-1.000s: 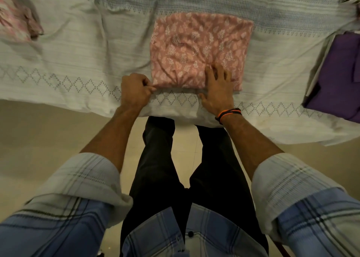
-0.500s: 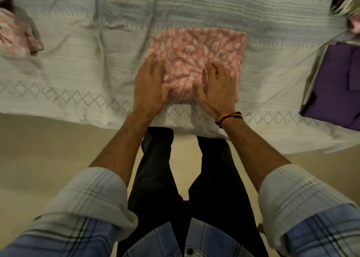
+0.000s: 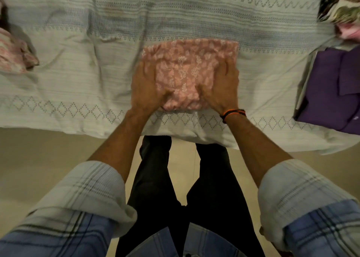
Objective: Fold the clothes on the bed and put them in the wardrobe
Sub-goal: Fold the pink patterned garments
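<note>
A folded pink garment with a white leaf print (image 3: 187, 69) lies on the bed (image 3: 78, 85) near its front edge. My left hand (image 3: 146, 87) lies flat on the garment's left side, somewhat blurred. On the right side my right hand (image 3: 222, 83) presses down, fingers spread and thumb pointing inward; it wears an orange and black wrist band. Both hands hide the near corners of the garment.
A folded purple garment (image 3: 331, 89) sits on the bed at the right edge. A crumpled pink patterned cloth (image 3: 13, 55) lies at the far left. More loose clothes (image 3: 342, 13) are heaped at the top right. Beige floor (image 3: 39, 159) runs below the bed.
My left hand let go of the garment's near left corner and came to rest flat on top. Both hands then slid apart toward the garment's sides.
</note>
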